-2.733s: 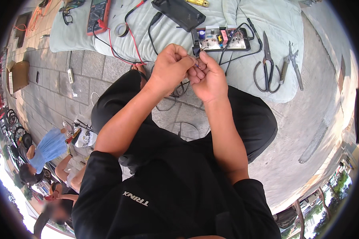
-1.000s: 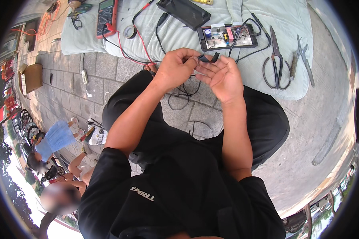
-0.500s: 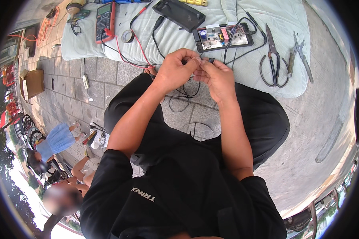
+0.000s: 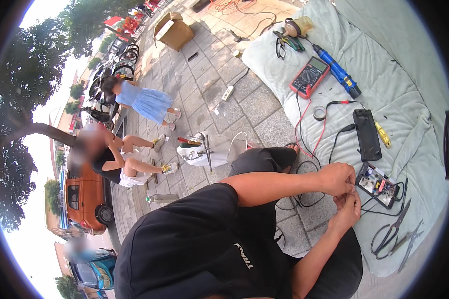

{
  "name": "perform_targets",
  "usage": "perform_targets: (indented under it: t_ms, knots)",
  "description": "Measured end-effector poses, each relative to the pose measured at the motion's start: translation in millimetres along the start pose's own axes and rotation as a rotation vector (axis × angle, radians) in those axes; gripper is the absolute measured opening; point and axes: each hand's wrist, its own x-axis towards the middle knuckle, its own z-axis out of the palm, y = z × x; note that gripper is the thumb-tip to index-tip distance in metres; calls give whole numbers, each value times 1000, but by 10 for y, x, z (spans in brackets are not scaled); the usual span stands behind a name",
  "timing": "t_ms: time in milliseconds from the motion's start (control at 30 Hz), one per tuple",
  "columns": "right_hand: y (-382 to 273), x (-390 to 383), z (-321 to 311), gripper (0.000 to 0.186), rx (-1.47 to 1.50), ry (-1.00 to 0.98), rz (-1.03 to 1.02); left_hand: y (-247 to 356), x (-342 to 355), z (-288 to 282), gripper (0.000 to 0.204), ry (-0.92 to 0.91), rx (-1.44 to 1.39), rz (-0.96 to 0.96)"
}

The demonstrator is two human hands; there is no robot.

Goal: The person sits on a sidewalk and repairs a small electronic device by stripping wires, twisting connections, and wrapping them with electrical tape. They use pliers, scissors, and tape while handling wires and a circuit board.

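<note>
My left hand [image 4: 337, 179] and my right hand [image 4: 345, 213] meet, fingertips pinched together at the near edge of a pale green quilt [image 4: 414, 154]. What they pinch is too small and covered to make out. Just beyond them lies an opened black case with a circuit board [image 4: 380, 185], a black cable looping over it. Farther up is a long black case half [image 4: 367, 135] with a plug cable at its side. A red-edged multimeter [image 4: 310, 77] with red and black leads and a tape roll [image 4: 315, 116] lie farther left. Black-handled scissors [image 4: 382, 240] rest right of my hands.
Pliers [image 4: 409, 247] lie beside the scissors. A blue cylindrical tool [image 4: 338, 72] and a yellow tool [image 4: 382, 134] are on the quilt. On the paving are a white bag [image 4: 199, 155], a bottle [image 4: 163, 198] and a cardboard box [image 4: 177, 35]. A seated person [image 4: 115, 162] and another in blue [image 4: 143, 101] are at left.
The view has swung to the left, so the quilt and my hands now appear on the right and more of the street shows. My hands stay together, fingertips pinched.
</note>
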Motion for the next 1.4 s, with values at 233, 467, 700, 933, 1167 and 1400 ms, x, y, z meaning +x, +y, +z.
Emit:
perform_targets:
  t_ms: [233, 467, 700, 933, 1167, 1400]
  knots:
    - [62, -30, 32, 28, -41, -7, -7, 40, -68, -72, 22, -40, 169, -78]
    - [16, -17, 20, 27, -51, -28, -5, 15, -52, -13, 17, 26, 248, 64]
    - [205, 127, -25, 29, 55, -55, -49, -71, -117, 169, 19, 154, 555, 334]
    - [11, -3, 89, 31, 97, -29, -35, -138, -119, 203, 25, 163, 797, 571]
    - [107, 109, -13, 35, 31, -36, -19, -89, -79, 178, 26, 129, 896, 653]
    - [76, 98, -28, 34, -26, -36, -21, -156, -35, 208, 23, 156, 868, 689]
